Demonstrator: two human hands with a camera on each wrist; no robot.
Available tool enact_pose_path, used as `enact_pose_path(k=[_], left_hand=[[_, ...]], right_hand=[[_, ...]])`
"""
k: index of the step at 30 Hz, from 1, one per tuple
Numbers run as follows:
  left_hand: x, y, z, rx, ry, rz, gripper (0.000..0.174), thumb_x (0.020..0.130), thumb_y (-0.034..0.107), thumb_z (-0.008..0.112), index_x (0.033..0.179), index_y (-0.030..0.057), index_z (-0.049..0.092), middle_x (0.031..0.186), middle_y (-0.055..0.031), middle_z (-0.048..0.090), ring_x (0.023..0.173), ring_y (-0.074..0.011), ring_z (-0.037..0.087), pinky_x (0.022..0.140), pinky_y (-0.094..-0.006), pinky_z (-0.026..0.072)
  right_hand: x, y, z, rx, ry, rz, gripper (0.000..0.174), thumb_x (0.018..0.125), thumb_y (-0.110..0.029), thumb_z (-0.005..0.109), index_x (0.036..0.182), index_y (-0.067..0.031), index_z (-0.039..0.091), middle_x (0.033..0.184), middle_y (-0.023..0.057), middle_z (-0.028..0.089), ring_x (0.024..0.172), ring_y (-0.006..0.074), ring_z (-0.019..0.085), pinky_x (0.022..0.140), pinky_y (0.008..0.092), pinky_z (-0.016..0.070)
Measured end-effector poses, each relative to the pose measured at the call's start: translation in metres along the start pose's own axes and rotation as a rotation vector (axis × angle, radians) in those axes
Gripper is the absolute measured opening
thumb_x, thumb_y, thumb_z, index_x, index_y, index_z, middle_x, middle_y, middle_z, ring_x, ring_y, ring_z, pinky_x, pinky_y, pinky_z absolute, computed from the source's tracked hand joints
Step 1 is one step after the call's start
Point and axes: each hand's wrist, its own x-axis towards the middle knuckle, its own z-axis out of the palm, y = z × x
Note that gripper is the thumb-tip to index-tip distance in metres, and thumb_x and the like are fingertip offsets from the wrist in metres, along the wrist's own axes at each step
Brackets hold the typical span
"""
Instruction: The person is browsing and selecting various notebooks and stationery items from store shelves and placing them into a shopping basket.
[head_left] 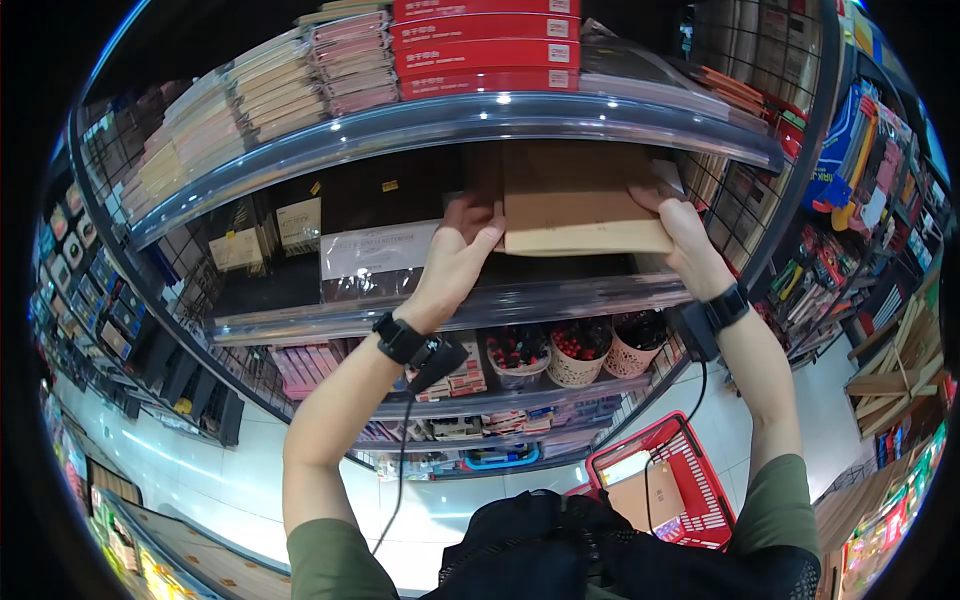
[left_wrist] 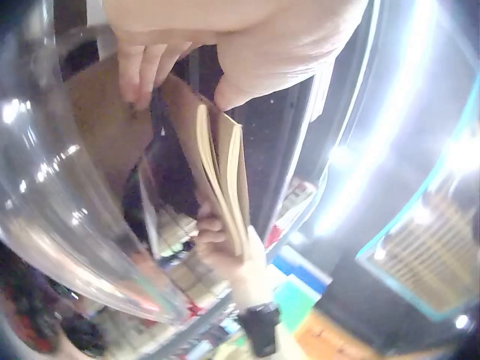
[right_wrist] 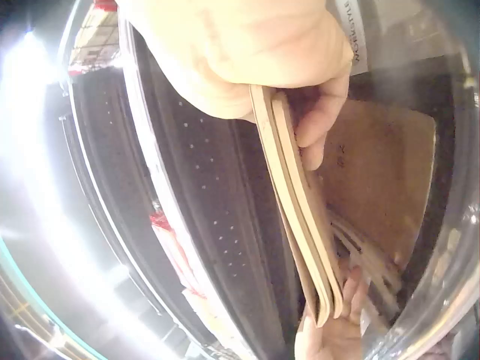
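Two thin brown kraft-cover notebooks (head_left: 590,200), cream page edges toward me, are held together at the middle shelf's opening. The left hand (head_left: 462,258) grips their left end, thumb at the near edge. At the other end the right hand (head_left: 688,232) holds them, thumb on the near side and fingers curled behind. From the right wrist the page edges of the notebooks (right_wrist: 296,187) run from the right hand (right_wrist: 247,52) to the left hand (right_wrist: 334,330). Another brown kraft cover (right_wrist: 382,172) lies beside them. In the left wrist view, the left thumb touches a notebook corner.
A clear plastic lip (head_left: 360,315) fronts the middle shelf. Packaged notebooks (head_left: 375,255) sit to the left. Overhead, the upper shelf (head_left: 460,115) carries red boxes (head_left: 485,55) and paper stacks. Below stand white baskets (head_left: 578,368). A red shopping basket (head_left: 715,490) is on the floor.
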Motion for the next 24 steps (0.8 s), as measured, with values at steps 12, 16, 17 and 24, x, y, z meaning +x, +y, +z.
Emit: enact_pose_path(k=[12, 16, 17, 24], left_hand=[[-0.108, 0.001, 0.083, -0.343, -0.528, -0.297, 0.044, 0.097, 0.032, 0.045, 0.126, -0.0009, 0.045, 0.12, -0.0061, 0.055, 0.11, -0.0113, 0.048, 0.094, -0.028, 0.0386], [-0.124, -0.009, 0.123, -0.497, -0.686, -0.363, 0.048, 0.098, 0.036, 0.041, 0.129, -0.0006, 0.043, 0.124, -0.0062, 0.052, 0.114, -0.0118, 0.045, 0.097, -0.0292, 0.0359], [-0.128, -0.01, 0.133, -0.545, -0.709, -0.4, 0.048, 0.098, 0.035, 0.041, 0.13, -0.0005, 0.042, 0.125, -0.0061, 0.051, 0.115, -0.0119, 0.044, 0.098, -0.0293, 0.0351], [-0.164, -0.023, 0.215, -0.512, -1.053, -0.515, 0.05, 0.099, 0.037, 0.037, 0.132, -0.0011, 0.039, 0.127, -0.0065, 0.049, 0.118, -0.0136, 0.043, 0.1, -0.03, 0.0333]], right_hand=[[-0.206, 0.037, -0.075, 0.177, 0.037, -0.057, 0.052, 0.09, -0.013, 0.055, 0.135, 0.0004, 0.033, 0.124, 0.011, 0.053, 0.11, 0.0168, 0.054, 0.093, 0.0304, 0.0448], [-0.271, 0.052, -0.112, 0.186, 0.233, -0.07, 0.052, 0.091, -0.013, 0.055, 0.136, -0.0009, 0.032, 0.127, 0.0108, 0.05, 0.115, 0.0167, 0.051, 0.096, 0.0305, 0.0418], [-0.285, 0.052, -0.118, 0.18, 0.279, -0.06, 0.052, 0.091, -0.013, 0.055, 0.136, -0.0008, 0.032, 0.127, 0.0107, 0.05, 0.115, 0.0164, 0.051, 0.096, 0.0302, 0.0416], [-0.372, 0.064, -0.153, 0.186, 0.505, 0.068, 0.051, 0.091, -0.013, 0.054, 0.136, -0.0005, 0.033, 0.131, 0.0113, 0.047, 0.118, 0.017, 0.049, 0.098, 0.0307, 0.0404]])
